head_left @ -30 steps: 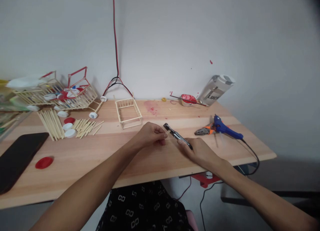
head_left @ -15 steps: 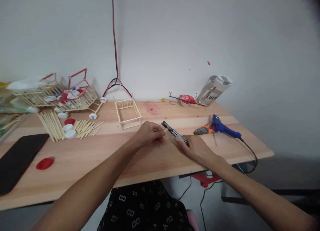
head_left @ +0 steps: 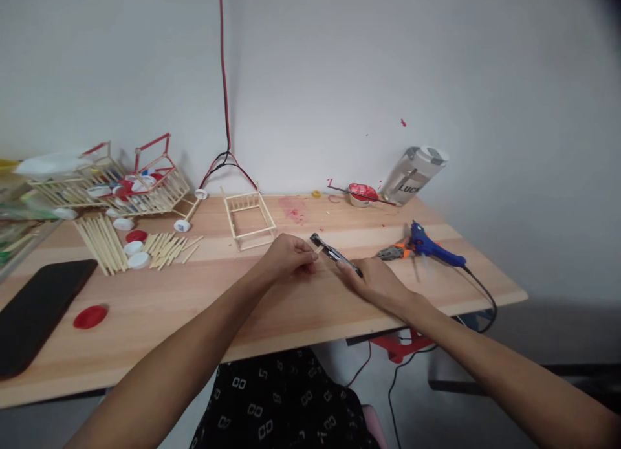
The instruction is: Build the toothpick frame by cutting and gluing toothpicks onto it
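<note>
Between the fingertips of my left hand (head_left: 292,255), which is closed, is a short, thin wooden stick (head_left: 319,249). Its outer end meets the tip of a slim silver-and-black hand tool (head_left: 332,252); the exact contact is too small to make out. My right hand (head_left: 376,279) is wrapped round the tool's rear end, the tip pointing up and left. Just behind my left hand stands a small wooden stick frame (head_left: 250,219), with a row of short uprights along its back side.
Left are loose short sticks (head_left: 169,250), longer sticks (head_left: 101,243), bottle caps (head_left: 90,317), a black phone (head_left: 46,313) and stick-built carts (head_left: 150,190). Right are pliers (head_left: 391,252), a blue glue gun (head_left: 434,247), a red-stained cup (head_left: 362,195) with a brush (head_left: 339,189), and a leaning container (head_left: 412,176).
My right hand and the tool have shifted slightly left, bringing the tool tip closer over the stick. My left hand still pinches the stick in nearly the same place.
</note>
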A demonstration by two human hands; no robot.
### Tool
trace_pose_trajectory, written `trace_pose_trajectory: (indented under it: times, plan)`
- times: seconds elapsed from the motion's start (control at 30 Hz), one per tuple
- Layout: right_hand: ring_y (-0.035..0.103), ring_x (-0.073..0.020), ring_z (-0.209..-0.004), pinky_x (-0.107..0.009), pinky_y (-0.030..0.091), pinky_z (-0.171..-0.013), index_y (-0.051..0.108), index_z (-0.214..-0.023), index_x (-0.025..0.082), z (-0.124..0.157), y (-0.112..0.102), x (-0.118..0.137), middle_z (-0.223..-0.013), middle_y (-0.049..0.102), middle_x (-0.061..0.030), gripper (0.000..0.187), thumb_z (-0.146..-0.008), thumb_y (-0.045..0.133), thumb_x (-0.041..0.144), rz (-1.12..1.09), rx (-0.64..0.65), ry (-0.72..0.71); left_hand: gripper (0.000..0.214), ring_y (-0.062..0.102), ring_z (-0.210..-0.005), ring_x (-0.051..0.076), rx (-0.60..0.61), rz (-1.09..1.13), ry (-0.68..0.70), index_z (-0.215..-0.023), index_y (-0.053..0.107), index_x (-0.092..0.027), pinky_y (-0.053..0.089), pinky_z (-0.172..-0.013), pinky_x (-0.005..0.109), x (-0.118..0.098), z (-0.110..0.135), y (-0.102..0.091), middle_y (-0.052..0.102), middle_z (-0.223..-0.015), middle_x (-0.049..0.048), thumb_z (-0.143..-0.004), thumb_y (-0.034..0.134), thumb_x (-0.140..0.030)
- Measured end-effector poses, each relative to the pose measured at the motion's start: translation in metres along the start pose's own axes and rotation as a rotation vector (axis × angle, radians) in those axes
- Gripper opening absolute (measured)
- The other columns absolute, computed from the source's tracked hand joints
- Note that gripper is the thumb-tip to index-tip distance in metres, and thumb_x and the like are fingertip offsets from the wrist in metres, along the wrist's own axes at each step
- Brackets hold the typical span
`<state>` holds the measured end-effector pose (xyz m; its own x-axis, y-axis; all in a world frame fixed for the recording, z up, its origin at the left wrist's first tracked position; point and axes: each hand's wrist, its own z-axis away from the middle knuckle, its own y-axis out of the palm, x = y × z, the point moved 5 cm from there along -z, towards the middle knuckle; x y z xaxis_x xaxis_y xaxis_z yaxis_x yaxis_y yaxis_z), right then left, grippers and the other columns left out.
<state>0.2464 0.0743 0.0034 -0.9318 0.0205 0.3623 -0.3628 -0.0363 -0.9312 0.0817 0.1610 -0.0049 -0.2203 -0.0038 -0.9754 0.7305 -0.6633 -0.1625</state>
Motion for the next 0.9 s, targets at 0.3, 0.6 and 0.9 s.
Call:
trace_pose_trajectory:
  times: [0.3, 0.6, 0.9]
  plan:
    - [0.058, -0.0209, -0.057, -0.031, 0.028, -0.053, 0.063, -0.063, 0.016, -0.001, 0.001, 0.001, -0.066, 0.068, -0.0165, 0.069, -0.094, 0.021, 0.062, 0.105, -0.02, -0.006, 0.016, 0.06, -0.046, 0.01, -0.006, 0.041, -0.072, -0.061, 0.063, -0.011, 0.046, -0.045, 0.018, 0.003, -0.001, 0.001, 0.066, -0.054, 0.0025, -0.076, 0.065, -0.015]
    - [0.057, -0.0194, -0.055, -0.031, 0.029, -0.054, 0.06, -0.059, 0.016, -0.001, 0.004, -0.002, -0.063, 0.066, -0.0146, 0.071, -0.094, 0.02, 0.063, 0.036, -0.014, 0.038, 0.014, 0.059, -0.046, 0.008, 0.007, 0.003, -0.006, -0.065, 0.063, -0.011, 0.044, -0.046, 0.016, -0.001, -0.001, -0.004, 0.066, -0.056, 0.0019, -0.077, 0.065, -0.017]
    - [0.059, -0.0196, -0.063, -0.029, 0.035, -0.06, 0.056, -0.06, 0.018, 0.005, -0.013, 0.005, -0.066, 0.066, -0.01, 0.069, -0.094, 0.019, 0.066, -0.156, 0.068, 0.049, 0.013, 0.059, -0.052, 0.009, 0.003, 0.011, 0.095, -0.07, 0.064, -0.011, 0.046, -0.052, 0.018, -0.008, -0.001, -0.004, 0.067, -0.06, 0.0037, -0.077, 0.066, -0.022]
